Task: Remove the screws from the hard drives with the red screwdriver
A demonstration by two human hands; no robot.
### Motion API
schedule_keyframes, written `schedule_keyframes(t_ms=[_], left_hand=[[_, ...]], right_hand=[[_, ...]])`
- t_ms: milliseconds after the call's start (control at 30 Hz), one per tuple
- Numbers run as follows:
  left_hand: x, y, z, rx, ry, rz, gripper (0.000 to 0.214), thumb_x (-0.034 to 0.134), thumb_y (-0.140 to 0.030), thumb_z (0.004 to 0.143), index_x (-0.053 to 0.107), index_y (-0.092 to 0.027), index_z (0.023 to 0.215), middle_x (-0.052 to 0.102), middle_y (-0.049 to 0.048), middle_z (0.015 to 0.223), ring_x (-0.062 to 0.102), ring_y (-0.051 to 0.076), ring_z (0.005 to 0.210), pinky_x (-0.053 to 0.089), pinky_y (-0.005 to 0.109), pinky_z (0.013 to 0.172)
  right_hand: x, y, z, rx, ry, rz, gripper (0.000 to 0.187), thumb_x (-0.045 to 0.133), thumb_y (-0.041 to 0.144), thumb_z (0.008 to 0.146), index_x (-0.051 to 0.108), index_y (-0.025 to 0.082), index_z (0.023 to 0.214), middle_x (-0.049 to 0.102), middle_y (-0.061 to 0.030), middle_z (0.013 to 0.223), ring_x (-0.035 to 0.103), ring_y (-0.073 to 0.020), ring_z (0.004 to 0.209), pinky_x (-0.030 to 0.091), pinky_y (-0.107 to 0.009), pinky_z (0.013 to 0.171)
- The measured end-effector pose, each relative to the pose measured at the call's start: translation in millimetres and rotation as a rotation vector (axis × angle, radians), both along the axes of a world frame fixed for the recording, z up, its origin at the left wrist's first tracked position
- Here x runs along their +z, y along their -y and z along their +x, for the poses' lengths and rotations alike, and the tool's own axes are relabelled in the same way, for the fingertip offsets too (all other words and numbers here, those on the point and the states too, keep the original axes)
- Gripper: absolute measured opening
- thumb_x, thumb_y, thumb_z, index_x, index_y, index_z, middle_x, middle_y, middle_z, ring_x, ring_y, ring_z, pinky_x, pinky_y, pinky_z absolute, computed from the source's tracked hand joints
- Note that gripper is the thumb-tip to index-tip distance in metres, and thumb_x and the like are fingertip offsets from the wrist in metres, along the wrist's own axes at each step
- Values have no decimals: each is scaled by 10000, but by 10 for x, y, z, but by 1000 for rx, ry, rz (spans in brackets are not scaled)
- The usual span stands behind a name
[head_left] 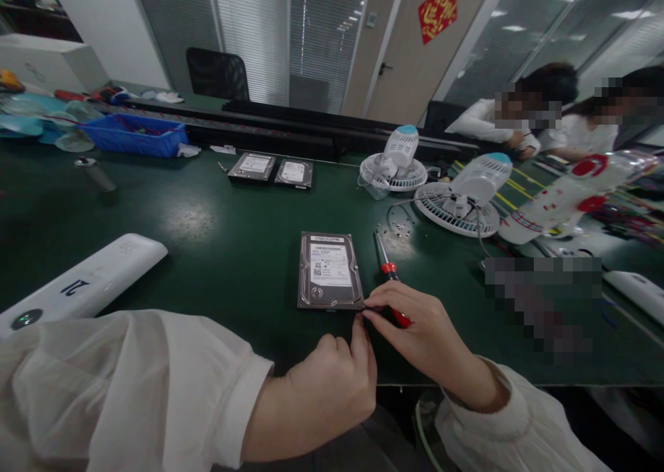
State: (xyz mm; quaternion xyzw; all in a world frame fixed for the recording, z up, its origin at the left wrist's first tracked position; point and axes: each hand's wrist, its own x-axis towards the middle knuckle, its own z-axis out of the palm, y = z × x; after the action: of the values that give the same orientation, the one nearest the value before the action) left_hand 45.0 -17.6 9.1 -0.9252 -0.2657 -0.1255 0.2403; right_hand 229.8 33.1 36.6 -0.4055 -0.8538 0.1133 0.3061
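A hard drive (328, 270) lies label-up on the green table (223, 250) just ahead of me. My left hand (326, 378) is curled closed below the drive's near edge, thumb tip up near its right corner. My right hand (415, 327) pinches something small and dark at that same near right corner; I cannot name it. A red-handled screwdriver (389, 271) lies on the table right of the drive, its handle end running under my right hand's fingers.
Two more hard drives (270, 169) lie farther back. Small fans (456, 195) and loose screws (399, 226) sit to the right, a white device (88, 282) at left, a blue bin (135, 134) at back left. Two other people sit at far right.
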Motion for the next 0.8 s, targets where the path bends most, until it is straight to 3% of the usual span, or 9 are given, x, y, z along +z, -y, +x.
schedule_keyframes(t_ms=[300,800], left_hand=[[-1,-5,1,1,0,-10,396,401,-124,951,685,39,1174,694,328,1178,630,187,594,404,297,480],[-23,-4,-4,2,-16,-14,400,430,-150,946,672,43,1199,692,334,1181,647,194,613,399,296,487]], right_hand=[[25,-13,16,19,44,-44,123,626,118,898,744,151,907,733,-61,905,698,-112,825,558,-217,741],[134,-148,12,81,200,-315,107,528,119,937,572,188,867,627,-33,903,574,-133,809,468,-274,714]])
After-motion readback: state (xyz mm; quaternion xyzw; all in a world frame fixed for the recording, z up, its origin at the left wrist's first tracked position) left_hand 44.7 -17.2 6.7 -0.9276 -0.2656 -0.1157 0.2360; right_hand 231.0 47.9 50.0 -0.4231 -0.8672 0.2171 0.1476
